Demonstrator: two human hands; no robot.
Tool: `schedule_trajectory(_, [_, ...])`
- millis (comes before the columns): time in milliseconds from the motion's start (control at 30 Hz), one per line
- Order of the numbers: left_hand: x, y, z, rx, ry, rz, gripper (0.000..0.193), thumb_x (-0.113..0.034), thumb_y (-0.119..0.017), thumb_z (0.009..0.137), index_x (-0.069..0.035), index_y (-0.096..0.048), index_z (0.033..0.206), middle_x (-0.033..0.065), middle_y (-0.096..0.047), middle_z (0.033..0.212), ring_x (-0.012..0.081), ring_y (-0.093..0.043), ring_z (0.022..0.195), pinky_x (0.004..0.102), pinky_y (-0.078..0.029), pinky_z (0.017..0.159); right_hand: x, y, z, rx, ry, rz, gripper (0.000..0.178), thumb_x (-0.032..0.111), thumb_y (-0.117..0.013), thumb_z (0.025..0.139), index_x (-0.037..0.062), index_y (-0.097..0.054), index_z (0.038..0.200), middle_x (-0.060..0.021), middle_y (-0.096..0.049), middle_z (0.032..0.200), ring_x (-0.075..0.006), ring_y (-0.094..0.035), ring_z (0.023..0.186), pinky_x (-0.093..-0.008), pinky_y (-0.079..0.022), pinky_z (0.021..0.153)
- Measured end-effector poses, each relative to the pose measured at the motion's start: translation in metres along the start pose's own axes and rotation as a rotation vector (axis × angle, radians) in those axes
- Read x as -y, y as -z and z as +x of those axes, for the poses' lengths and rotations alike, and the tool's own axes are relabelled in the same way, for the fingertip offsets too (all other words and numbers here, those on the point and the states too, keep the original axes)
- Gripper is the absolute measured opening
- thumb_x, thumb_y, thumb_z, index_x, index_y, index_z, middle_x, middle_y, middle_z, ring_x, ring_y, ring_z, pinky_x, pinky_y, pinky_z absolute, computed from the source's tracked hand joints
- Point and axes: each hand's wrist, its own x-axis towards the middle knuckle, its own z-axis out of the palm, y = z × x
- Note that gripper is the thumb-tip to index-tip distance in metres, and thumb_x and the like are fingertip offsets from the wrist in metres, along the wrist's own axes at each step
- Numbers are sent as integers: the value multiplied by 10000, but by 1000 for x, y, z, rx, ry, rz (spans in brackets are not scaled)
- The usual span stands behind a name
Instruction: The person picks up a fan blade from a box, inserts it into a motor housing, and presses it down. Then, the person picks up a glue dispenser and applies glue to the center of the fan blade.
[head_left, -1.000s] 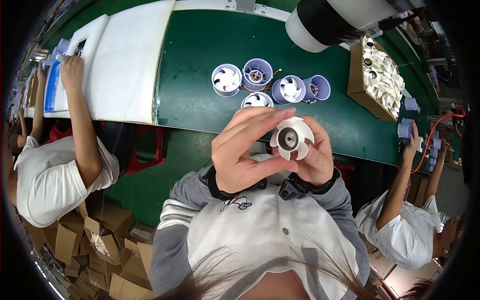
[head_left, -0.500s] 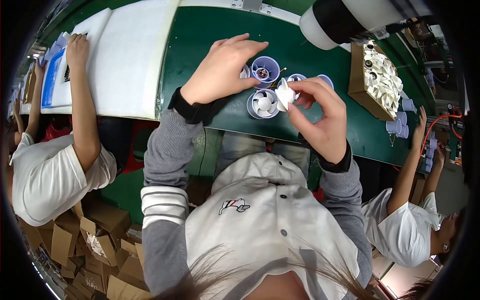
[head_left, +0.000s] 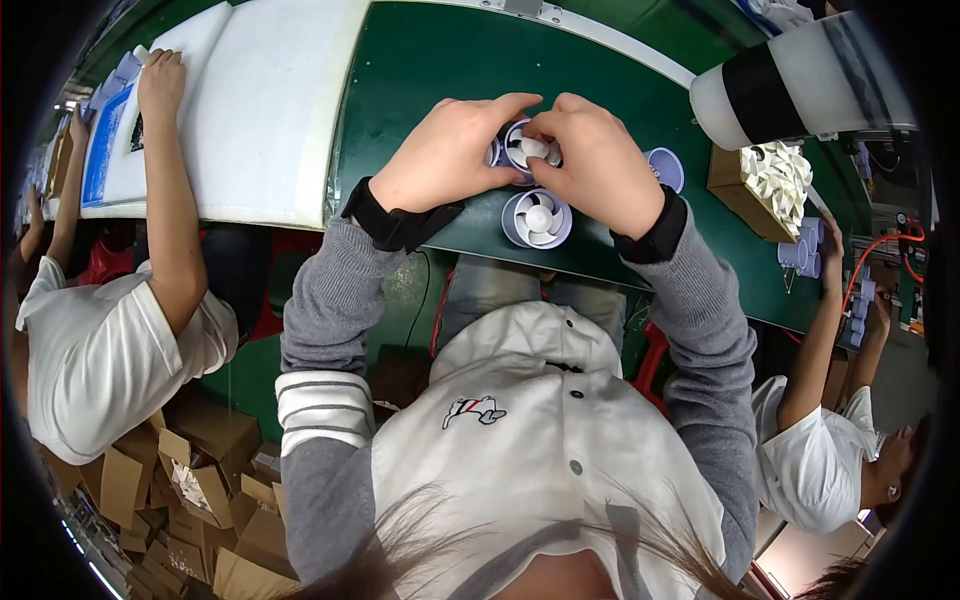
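My left hand [head_left: 450, 148] grips the side of a lavender round fan housing [head_left: 526, 181] on the green table, thumb near and fingers far. Inside its mouth sits a white fan blade [head_left: 532, 149], with the fingertips of my right hand [head_left: 603, 165] closed on it. Just nearer to me stands a second lavender housing [head_left: 508, 225], with another white fan blade [head_left: 539, 218] in it. Part of a further housing [head_left: 494, 152] shows beside my left hand. One more housing [head_left: 664, 168] stands to the right of my right hand; its inside is only partly visible.
A cardboard box [head_left: 738, 196] heaped with white fan blades [head_left: 780, 180] stands at the right, lavender housings [head_left: 795, 254] beside it. Above hangs a pale cylinder with a black band [head_left: 790, 88]. White foam sheeting [head_left: 265, 110] lies left. Co-workers sit on both sides.
My right hand has moved left and away from me, bringing the white fan blade into the far housing. My left hand has closed in on that housing.
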Motion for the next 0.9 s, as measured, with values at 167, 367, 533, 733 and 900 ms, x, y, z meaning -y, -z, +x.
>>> schedule_trajectory(167, [0,-3,0,-23,-19,19,652,-68,-768,632,-12,-498,1222,172,-627,1030,317,-625,908,357,-504,755,-1,0,6,94,-3,-61,156,77,-697,646,-9,-664,771,-138,-588,765,-306,-601,716,-379,-486,638])
schedule_trajectory(367, [-5,-5,-1,0,-8,34,604,-94,-769,645,-10,-519,1189,170,-631,1006,315,-627,896,358,-502,750,0,-10,4,134,57,-216,136,81,-694,665,-20,-658,749,-148,-589,770,-312,-603,738,-385,-490,659])
schedule_trajectory(533, [-1,-2,3,14,-33,142,554,-121,-766,665,-14,-543,1162,152,-631,1036,319,-616,965,377,-477,819,5,-7,-3,51,114,-248,149,46,-672,705,-22,-655,837,-148,-581,831,-312,-596,743,-385,-485,659])
schedule_trajectory(733, [-7,2,-12,-191,-131,369,513,-179,-754,693,-37,-568,1150,129,-611,1110,314,-544,1104,416,-383,951,32,48,-66,-212,77,-33,175,-7,-639,779,-25,-646,953,-92,-536,798,-225,-525,641,-312,-430,583])
schedule_trajectory(900, [-64,-24,-33,-368,-77,332,531,-233,-750,712,-77,-570,1186,87,-576,1188,298,-461,1214,459,-304,1022,-60,95,-156,-574,-455,-109,110,51,-618,855,-6,-665,936,-79,-591,766,-126,-532,630,-229,-411,574])
